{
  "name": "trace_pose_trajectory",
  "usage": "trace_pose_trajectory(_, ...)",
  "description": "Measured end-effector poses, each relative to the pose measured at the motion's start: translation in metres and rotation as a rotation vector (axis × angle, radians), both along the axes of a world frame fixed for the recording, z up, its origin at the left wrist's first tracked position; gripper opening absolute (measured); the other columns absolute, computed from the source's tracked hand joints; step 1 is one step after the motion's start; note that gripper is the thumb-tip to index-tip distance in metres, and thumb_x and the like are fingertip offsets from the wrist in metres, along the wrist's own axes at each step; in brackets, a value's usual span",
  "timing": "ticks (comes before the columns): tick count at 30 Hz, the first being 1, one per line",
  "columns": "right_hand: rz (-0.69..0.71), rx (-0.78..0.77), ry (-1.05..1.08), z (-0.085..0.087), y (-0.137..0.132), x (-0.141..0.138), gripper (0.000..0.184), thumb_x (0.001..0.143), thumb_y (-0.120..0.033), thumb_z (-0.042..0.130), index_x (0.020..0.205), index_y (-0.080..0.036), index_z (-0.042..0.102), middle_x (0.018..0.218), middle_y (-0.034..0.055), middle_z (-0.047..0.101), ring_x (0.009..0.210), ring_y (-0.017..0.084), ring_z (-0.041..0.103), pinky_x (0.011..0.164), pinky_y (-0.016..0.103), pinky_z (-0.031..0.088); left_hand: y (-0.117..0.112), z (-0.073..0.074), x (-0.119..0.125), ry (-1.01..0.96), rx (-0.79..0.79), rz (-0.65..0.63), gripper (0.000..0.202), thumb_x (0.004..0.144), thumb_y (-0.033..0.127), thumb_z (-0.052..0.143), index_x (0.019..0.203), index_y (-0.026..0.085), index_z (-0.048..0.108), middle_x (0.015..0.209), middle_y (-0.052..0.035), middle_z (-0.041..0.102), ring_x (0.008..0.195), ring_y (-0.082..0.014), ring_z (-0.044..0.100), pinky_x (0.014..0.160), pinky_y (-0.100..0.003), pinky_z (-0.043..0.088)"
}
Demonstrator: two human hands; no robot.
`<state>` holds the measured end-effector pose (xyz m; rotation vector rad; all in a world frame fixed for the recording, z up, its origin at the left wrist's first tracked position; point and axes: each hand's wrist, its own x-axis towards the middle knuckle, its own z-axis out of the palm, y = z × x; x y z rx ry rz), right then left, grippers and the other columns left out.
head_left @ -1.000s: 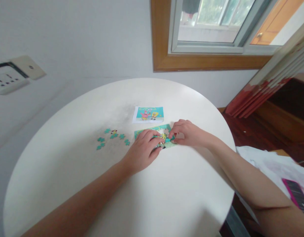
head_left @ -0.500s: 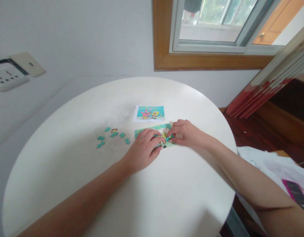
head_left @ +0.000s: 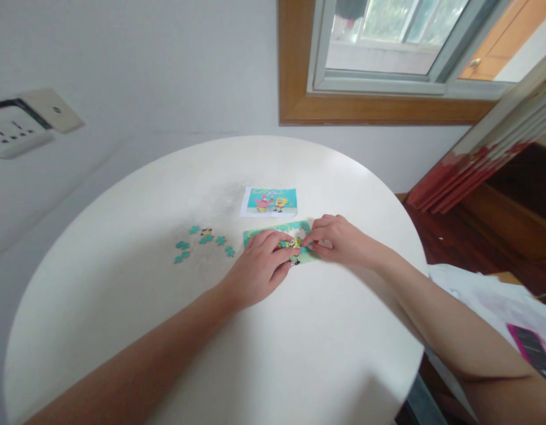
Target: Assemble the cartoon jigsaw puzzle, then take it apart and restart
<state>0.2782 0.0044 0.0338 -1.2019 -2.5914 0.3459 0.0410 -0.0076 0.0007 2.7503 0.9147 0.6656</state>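
Jigsaw puzzle (head_left: 294, 227) lies under the loosely spread left hand (head_left: 260, 267); right hand (head_left: 339, 240) curls at its right side, whether pinching, I cannot tell.

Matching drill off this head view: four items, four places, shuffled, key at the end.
1. left hand
2. loose jigsaw pieces
3. printed cartoon picture
4. wall socket

A. on the white table, beyond the partly assembled puzzle
B. on the wall, left side of view
C. on the table, left of the puzzle
D. over the puzzle's left part

Pairs: 1-D, 2-C, 3-A, 4-B
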Motion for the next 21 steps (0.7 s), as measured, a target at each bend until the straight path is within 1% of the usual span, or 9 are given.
trace_pose_trajectory(7,0.015,0.023,0.005,-0.0055,0.0011,-0.0036,0.033,0.080,-0.011,0.052,0.099,-0.028,0.074,0.085,0.0030,0.062,0.082,0.018,0.052,0.072,0.029,0.030,-0.0011,0.0008,-0.0002,0.002,0.000,0.004,0.030,0.090,0.019,0.054,0.117,0.023,0.065,0.123,-0.0085,0.056,0.120,-0.0268,0.045,0.105,-0.047,0.038)
trace_pose_trajectory(15,-0.017,0.035,-0.002,-0.0051,0.0015,-0.0037,0.037,0.079,-0.008,0.050,0.099,-0.027,0.075,0.088,0.0051,0.063,0.084,0.019,0.053,0.075,0.031,0.032,-0.0018,0.0018,0.0000,0.014,0.003,0.013,0.029,0.090,0.019,0.054,0.116,0.024,0.065,0.122,-0.0086,0.056,0.119,-0.0264,0.046,0.104,-0.047,0.038)
trace_pose_trajectory(21,-0.029,0.043,0.008,-0.0061,0.0016,-0.0047,0.037,0.078,-0.007,0.050,0.096,-0.027,0.075,0.087,0.0047,0.063,0.084,0.019,0.053,0.077,0.031,0.034,-0.0037,0.0018,-0.0004,0.029,0.006,0.012,0.028,0.090,0.019,0.054,0.114,0.026,0.065,0.122,-0.0076,0.055,0.120,-0.0259,0.045,0.105,-0.046,0.038)
